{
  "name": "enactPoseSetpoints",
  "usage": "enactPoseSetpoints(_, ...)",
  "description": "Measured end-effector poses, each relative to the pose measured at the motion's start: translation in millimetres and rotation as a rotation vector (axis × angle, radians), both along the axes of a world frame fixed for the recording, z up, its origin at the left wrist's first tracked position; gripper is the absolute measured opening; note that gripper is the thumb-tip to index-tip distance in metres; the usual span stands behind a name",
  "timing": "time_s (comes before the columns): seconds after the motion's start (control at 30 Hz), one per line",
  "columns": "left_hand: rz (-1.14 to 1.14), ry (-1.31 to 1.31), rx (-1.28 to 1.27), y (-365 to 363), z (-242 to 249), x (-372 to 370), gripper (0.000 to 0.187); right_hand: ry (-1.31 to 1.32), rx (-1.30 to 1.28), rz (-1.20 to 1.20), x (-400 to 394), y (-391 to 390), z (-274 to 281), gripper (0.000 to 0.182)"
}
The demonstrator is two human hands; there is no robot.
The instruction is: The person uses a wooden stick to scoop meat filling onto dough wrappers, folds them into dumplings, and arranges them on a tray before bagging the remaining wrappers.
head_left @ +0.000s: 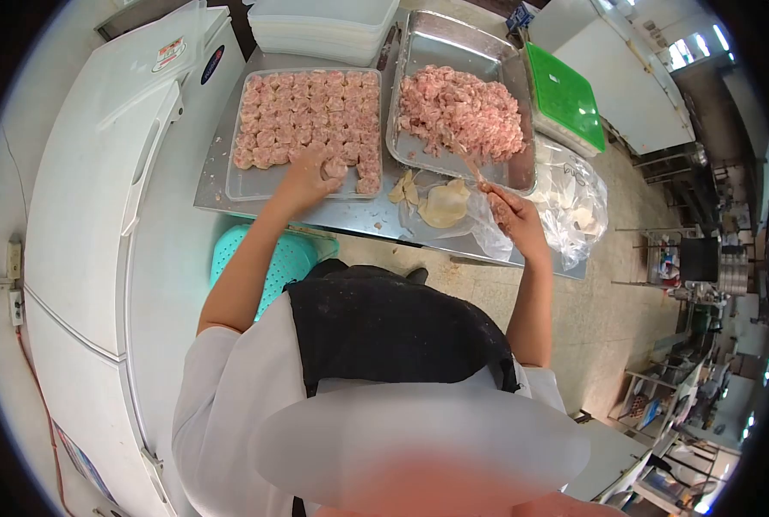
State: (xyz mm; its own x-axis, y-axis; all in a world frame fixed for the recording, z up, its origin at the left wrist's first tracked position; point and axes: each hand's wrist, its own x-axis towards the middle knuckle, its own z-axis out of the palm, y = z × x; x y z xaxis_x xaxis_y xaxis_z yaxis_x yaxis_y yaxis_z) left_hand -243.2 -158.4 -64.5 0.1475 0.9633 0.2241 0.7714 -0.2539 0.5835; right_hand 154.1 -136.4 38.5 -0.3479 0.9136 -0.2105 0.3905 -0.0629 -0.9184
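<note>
My left hand [303, 183] is over the front of a clear plastic tray [251, 183], its fingers closed round a meat dumpling [334, 169]. Rows of similar open-topped dumplings [307, 108] fill the back and middle of that tray. My right hand [514, 215] grips a thin flat spatula-like tool [469, 162], whose tip reaches into the minced meat [462, 112]. The meat sits in a deep metal pan [432, 50]. Between my hands, a stack of round dough wrappers [445, 204] lies on a plastic bag, with loose wrapper pieces [404, 187] beside it.
Stacked plastic containers [320, 30] stand behind the tray. A green-lidded box [565, 95] is right of the pan, with a plastic bag [574, 202] in front of it. A turquoise basket [272, 263] sits below the metal table's edge [367, 226]; a white fridge [100, 189] stands at left.
</note>
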Motion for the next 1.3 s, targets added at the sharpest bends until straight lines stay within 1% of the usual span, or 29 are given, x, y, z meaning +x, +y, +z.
enactPoseSetpoints(0.07, 0.173, -0.018, -0.083, -2.7, -5.4, 24.1, 0.061, 0.025, 0.016, -0.074, -0.8, -9.0, -6.1, 0.032)
enactPoseSetpoints(0.1, 0.166, -0.019, -0.085, -0.6, -11.5, 29.7, 0.061, 0.023, 0.014, -0.081, -0.3, -12.0, -6.3, 0.032)
enactPoseSetpoints(0.17, 0.239, -0.059, -0.049, 2.5, -23.1, 39.2, 0.063, 0.012, -0.007, -0.117, 1.3, -17.2, -5.1, 0.031)
enactPoseSetpoints(0.27, 0.202, -0.053, -0.009, 12.9, -21.4, 50.6, 0.067, 0.007, -0.010, -0.145, 3.5, -23.2, 4.1, 0.029)
enactPoseSetpoints(0.37, 0.161, -0.050, 0.022, 13.1, -25.4, 50.0, 0.067, 0.007, -0.009, -0.151, 10.3, -24.9, -1.4, 0.028)
enactPoseSetpoints(0.4, 0.162, -0.048, 0.020, 10.1, -18.6, 47.5, 0.067, 0.009, -0.011, -0.150, 11.2, -25.3, -2.1, 0.028)
enactPoseSetpoints(0.47, 0.121, -0.136, -0.105, 1.2, 2.6, 41.5, 0.074, 0.049, -0.020, -0.135, 12.1, -26.1, -3.3, 0.027)
enactPoseSetpoints(0.5, 0.121, -0.134, -0.107, 1.2, 3.8, 39.7, 0.074, 0.050, -0.022, -0.135, 11.4, -26.0, -3.5, 0.027)
enactPoseSetpoints(0.57, 0.170, -0.132, -0.213, 1.0, 3.7, 37.9, 0.062, 0.021, -0.059, -0.152, 9.5, -25.1, -2.1, 0.028)
enactPoseSetpoints(0.6, 0.171, -0.133, -0.213, 4.4, -2.5, 39.5, 0.062, 0.020, -0.059, -0.150, 9.8, -23.1, -4.7, 0.028)
enactPoseSetpoints(0.67, 0.170, -0.089, -0.039, 15.5, -21.4, 44.8, 0.058, -0.037, 0.019, -0.115, 11.0, -16.2, -12.3, 0.029)
enactPoseSetpoints(0.7, 0.169, -0.092, -0.039, 17.2, -25.0, 44.1, 0.058, -0.040, 0.019, -0.117, 9.8, -11.2, -12.9, 0.029)
enactPoseSetpoints(0.77, 0.075, -0.060, 0.031, 19.5, -31.2, 38.2, 0.053, -0.227, 0.209, -0.087, 5.6, 5.5, -14.5, 0.026)
enactPoseSetpoints(0.8, 0.069, -0.062, 0.031, 18.9, -31.9, 34.7, 0.053, -0.230, 0.208, -0.093, 4.8, 18.4, -17.0, 0.026)
enactPoseSetpoints(0.87, 0.103, -0.021, -0.021, 15.1, -32.5, 28.5, 0.054, -0.635, 0.626, 0.172, 3.8, 52.6, -24.4, 0.026)
enactPoseSetpoints(0.93, 0.123, -0.027, 0.027, 17.4, -34.1, 26.8, 0.054, -0.805, 0.672, 0.227, -7.9, 86.4, -28.0, 0.029)
enactPoseSetpoints(0.97, 0.147, -0.030, 0.073, 19.0, -34.2, 27.6, 0.055, -0.805, 0.675, 0.227, -15.1, 98.4, -28.9, 0.029)
enactPoseSetpoints(1.03, 0.198, -0.011, 0.082, 18.5, -27.5, 34.1, 0.056, -0.899, 0.776, 0.281, -26.4, 119.7, -30.4, 0.033)
enactPoseSetpoints(1.07, 0.246, 0.011, 0.085, 16.3, -23.3, 37.4, 0.058, -0.895, 0.776, 0.285, -26.2, 128.7, -38.1, 0.033)
enactPoseSetpoints(1.1, 0.250, 0.015, 0.082, 14.7, -19.1, 40.2, 0.058, -0.825, 0.785, 0.340, -23.8, 136.6, -51.2, 0.029)
enactPoseSetpoints(1.13, 0.274, 0.035, 0.065, 13.5, -13.9, 42.6, 0.053, -0.753, 0.797, 0.397, -24.0, 142.2, -57.8, 0.027)
enactPoseSetpoints(1.17, 0.300, 0.055, 0.046, 10.5, -8.8, 46.3, 0.049, -0.744, 0.799, 0.408, -22.5, 144.5, -65.2, 0.027)
enactPoseSetpoints(1.2, 0.312, 0.062, 0.041, 5.6, 3.1, 55.4, 0.049, -0.727, 0.696, 0.498, -22.5, 142.0, -69.4, 0.026)
enactPoseSetpoints(1.23, 0.330, 0.023, 0.110, 0.7, 18.6, 70.4, 0.041, -0.708, 0.592, 0.585, -20.4, 142.0, -74.9, 0.026)
enactPoseSetpoints(1.27, 0.346, -0.015, 0.181, -2.1, 28.4, 87.8, 0.033, -0.596, 0.629, 0.637, -11.0, 150.9, -89.3, 0.032)
enactPoseSetpoints(1.3, 0.361, -0.006, 0.182, -2.3, 31.1, 107.4, 0.033, -0.584, 0.635, 0.649, -7.9, 156.8, -90.6, 0.032)
